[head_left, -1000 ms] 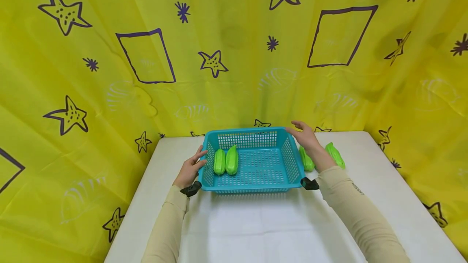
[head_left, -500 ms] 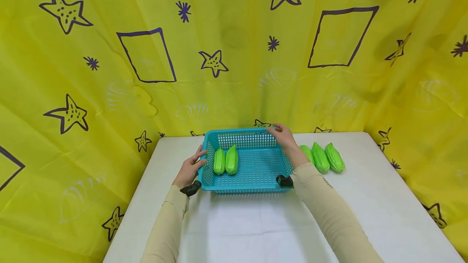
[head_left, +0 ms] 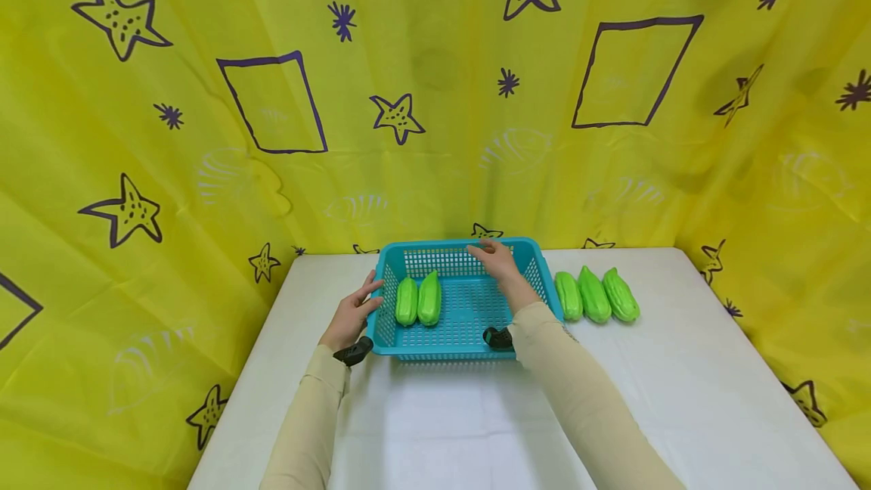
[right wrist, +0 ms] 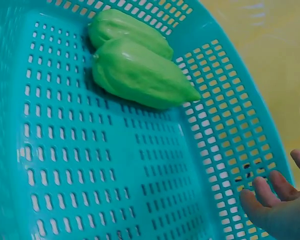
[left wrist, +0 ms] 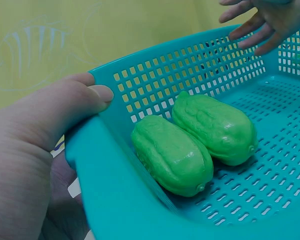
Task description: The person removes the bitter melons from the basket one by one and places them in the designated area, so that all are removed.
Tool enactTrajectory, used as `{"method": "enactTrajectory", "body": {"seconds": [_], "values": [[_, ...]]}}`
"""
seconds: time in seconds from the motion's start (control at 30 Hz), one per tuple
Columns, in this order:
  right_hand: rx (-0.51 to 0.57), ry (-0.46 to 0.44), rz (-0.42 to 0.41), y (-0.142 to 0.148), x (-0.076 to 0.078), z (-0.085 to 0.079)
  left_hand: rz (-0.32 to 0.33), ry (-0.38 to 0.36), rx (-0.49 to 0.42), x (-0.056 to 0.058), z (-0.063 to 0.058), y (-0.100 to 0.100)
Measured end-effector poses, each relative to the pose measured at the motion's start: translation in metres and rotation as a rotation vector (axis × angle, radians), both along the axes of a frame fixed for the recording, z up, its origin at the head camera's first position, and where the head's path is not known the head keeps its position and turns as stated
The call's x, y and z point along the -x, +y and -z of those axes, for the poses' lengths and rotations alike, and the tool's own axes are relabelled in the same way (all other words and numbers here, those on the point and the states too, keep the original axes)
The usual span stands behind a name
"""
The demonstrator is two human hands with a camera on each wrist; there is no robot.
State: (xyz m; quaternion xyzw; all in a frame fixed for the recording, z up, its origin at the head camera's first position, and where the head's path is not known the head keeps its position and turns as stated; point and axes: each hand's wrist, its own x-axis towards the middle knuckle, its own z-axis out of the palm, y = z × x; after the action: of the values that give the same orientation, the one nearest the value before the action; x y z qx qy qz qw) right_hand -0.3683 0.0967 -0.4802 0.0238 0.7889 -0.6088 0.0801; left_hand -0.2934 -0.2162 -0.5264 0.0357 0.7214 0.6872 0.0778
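A turquoise plastic basket (head_left: 449, 351) with perforated walls stands on the white table. My left hand (head_left: 350, 316) grips its left rim; in the left wrist view the thumb (left wrist: 92, 95) hooks over the edge while the other fingers are outside, partly hidden. Inside, along the left wall, two green, ridged, gourd-like vegetables (head_left: 429, 299) lie side by side with pointed ends toward the back. Over the basket's back half hovers my right hand (head_left: 499, 262), its fingers spread and relaxed with nothing between them, right of the two vegetables. The right wrist view shows these fingertips (right wrist: 262, 192) near the back wall.
Just right of the basket, three more such green vegetables (head_left: 595, 295) lie in a row on the table (head_left: 687, 369). A yellow curtain (head_left: 435, 172) with star and fish drawings encloses the table at the back and sides.
My right hand has moved left from beyond the basket's right rim to over its inside, uncovering the three vegetables on the right. The left hand and basket stay in place.
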Motion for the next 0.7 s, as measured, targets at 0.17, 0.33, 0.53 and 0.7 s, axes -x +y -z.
{"method": "enactTrajectory", "body": {"seconds": [0.17,0.33,0.53,0.7], "values": [[-0.026,-0.012,-0.025,-0.011,0.001,0.007,0.005,0.003,-0.007,0.000,0.001,-0.002],[-0.066,-0.037,-0.067,-0.022,0.003,0.011,0.018,-0.003,-0.036,-0.003,-0.005,-0.001],[-0.060,-0.055,-0.078,-0.032,0.004,0.016,0.014,0.016,-0.034,0.000,0.001,-0.003],[-0.034,-0.084,-0.095,-0.038,0.004,0.021,0.008,0.012,-0.020,0.000,0.001,-0.002]]}}
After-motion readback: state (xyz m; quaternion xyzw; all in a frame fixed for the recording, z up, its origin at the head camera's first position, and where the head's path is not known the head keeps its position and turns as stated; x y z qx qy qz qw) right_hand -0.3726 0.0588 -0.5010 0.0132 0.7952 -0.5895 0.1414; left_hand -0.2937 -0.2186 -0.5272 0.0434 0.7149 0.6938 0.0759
